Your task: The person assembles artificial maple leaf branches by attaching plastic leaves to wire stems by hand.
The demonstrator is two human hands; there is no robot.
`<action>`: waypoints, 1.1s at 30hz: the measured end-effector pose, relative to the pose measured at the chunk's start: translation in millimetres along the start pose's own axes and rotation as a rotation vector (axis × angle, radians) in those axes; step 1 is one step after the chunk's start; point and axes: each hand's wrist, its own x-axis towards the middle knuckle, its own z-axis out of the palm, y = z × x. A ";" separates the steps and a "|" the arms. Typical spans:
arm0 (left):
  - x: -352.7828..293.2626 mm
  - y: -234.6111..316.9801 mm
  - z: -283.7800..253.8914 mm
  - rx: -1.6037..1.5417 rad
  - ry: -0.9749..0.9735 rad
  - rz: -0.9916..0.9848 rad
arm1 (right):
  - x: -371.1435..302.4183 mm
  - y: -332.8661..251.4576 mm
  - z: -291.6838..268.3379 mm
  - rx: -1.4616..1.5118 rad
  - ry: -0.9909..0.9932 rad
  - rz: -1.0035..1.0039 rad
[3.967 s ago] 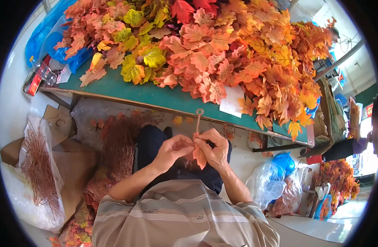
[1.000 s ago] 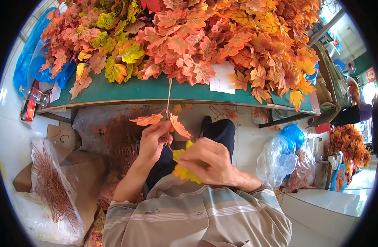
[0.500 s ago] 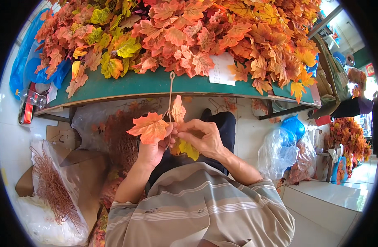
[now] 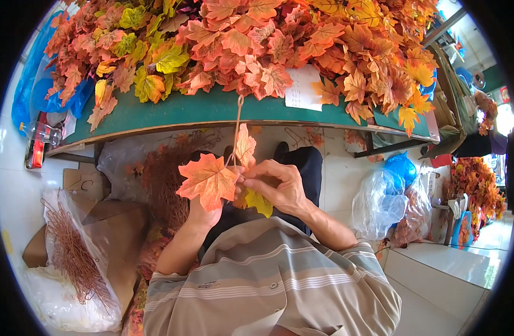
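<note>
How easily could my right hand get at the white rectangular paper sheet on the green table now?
Probably yes, with a forward reach: the white sheet lies largely uncovered on the green table and nothing visible blocks your right hand, though it's busy beside an orange maple-shaped leaf.

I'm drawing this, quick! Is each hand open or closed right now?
Left hand: closed on the thin stem, partly hidden by an orange leaf.
Right hand: pinched closed near the stem and a yellow leaf; what it grips can't be told.

The orange leaf (image 4: 210,180) looks like matt cloth, the clear bag (image 4: 373,208) glossy plastic, the white sheet (image 4: 303,89) paper.
</note>
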 end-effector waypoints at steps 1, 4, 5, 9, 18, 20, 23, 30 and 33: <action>0.6 -1.4 1.1 0.012 0.012 0.013 | -0.2 0.9 0.2 0.002 0.001 0.003; 4.8 -0.5 6.1 0.055 -0.010 0.083 | 0.7 2.2 -1.1 0.071 0.033 0.079; 4.8 -1.4 6.0 0.055 -0.013 0.081 | 1.0 1.8 -3.2 0.029 0.015 0.050; 7.7 -20.9 -21.5 0.323 -0.166 0.184 | -2.9 -0.1 -5.9 0.031 0.032 0.039; -5.5 -27.8 -22.4 0.127 -0.255 0.151 | -6.3 -2.5 -3.3 -0.004 0.049 -0.076; 2.0 -30.5 -30.5 0.190 -0.219 0.155 | -7.7 -1.9 -5.9 0.002 0.004 -0.080; -2.0 -25.8 -28.8 -0.180 -0.299 -0.042 | -5.8 -3.7 -11.8 0.004 -0.056 -0.099; 0.8 -22.6 -15.6 -0.004 -0.301 0.034 | -7.4 -12.5 -14.5 0.099 -0.106 -0.080; -1.1 -8.7 -4.5 -0.292 -0.311 -0.182 | -7.9 -19.0 -11.1 0.210 -0.114 0.000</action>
